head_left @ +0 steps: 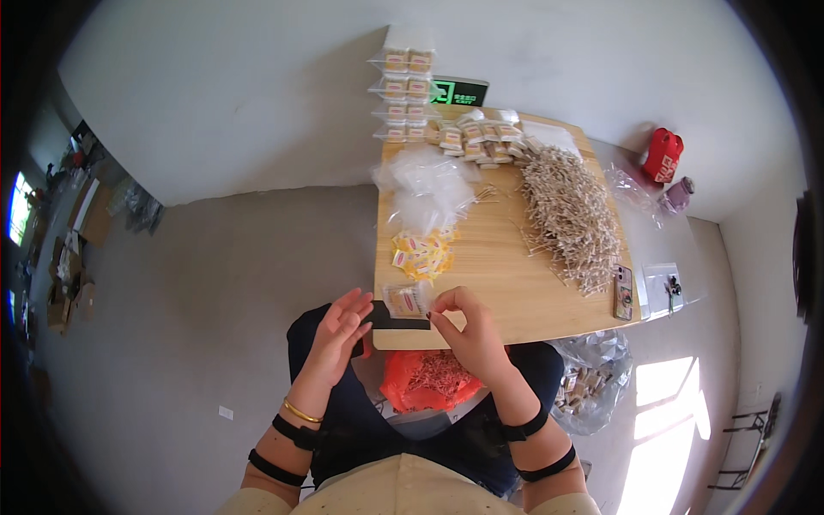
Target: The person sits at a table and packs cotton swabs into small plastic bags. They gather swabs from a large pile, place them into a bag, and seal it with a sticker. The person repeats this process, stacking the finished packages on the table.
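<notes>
One red-orange thin plastic bag [396,379], thin sticks visible inside, is set below the table edge between the knees. Two hands: left hand [336,333] is spread wide, nothing seen in it, kept just left of the work; right hand [468,333] is narrowed, thumb and forefinger brought together at the packet's right edge; whether film is gripped can't be told. One small flat clear-plastic packet with pale contents [406,301] is laid near the table's front edge, by one flat black strip [402,323]. Risk, as judged: packet could be dragged off the edge if film is caught by the right fingers, since no left-hand hold is seen; contents could be spilled if the mouth is unsealed (can't be told). Beyond: one pile of yellow-and-white printed cards [422,255], one of clear plastic sleeves [429,184], one brownish-white heap of thin sticks [571,215]; pieces too overlapped to be counted. Farthest, one stack of pale filled packs [407,88] is built in four tiers, two fronts visible per tier, eight total.
</notes>
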Action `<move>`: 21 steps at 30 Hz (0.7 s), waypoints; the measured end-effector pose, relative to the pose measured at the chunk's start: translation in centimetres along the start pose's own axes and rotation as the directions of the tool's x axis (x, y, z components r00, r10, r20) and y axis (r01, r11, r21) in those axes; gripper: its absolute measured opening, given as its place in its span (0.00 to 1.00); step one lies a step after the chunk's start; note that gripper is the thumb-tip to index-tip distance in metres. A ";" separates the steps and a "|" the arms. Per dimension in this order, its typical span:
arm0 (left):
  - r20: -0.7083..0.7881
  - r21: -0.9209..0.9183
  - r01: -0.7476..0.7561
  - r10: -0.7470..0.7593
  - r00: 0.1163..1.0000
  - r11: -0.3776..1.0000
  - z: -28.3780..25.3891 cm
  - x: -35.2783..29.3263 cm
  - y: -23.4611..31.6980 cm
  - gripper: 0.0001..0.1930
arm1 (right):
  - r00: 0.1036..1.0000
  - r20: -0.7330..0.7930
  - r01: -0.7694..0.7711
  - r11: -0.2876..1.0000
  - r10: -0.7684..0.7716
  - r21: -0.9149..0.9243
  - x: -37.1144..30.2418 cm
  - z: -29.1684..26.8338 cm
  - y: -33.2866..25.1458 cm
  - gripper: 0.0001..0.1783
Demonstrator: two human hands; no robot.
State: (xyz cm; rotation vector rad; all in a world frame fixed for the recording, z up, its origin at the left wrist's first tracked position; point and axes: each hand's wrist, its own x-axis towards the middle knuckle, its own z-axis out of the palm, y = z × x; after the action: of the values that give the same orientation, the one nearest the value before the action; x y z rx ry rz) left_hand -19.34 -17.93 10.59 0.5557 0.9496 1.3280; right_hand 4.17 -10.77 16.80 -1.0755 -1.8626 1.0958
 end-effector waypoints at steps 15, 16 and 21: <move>0.346 0.744 -0.443 0.279 0.896 0.500 11.9 -0.9 0.7 0.13 | 1.000 -0.002 -0.016 0.982 0.016 0.191 -5.1 -5.7 -1.5 0.09; 0.357 0.746 -0.461 0.296 0.886 0.481 12.1 -0.9 0.5 0.13 | 1.000 -0.002 -0.021 0.965 0.022 0.262 -5.3 -5.4 -0.9 0.10; 0.341 0.698 -0.469 0.325 0.882 0.541 12.5 -0.5 0.5 0.12 | 0.998 -0.038 -0.032 0.919 0.051 0.392 -4.8 -4.9 1.7 0.06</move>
State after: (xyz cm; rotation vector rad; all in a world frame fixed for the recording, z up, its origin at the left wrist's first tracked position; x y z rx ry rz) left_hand -9.21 -16.17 17.74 1.6261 1.2851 1.1852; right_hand 10.84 -13.10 16.36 -0.8990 -1.5016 1.3839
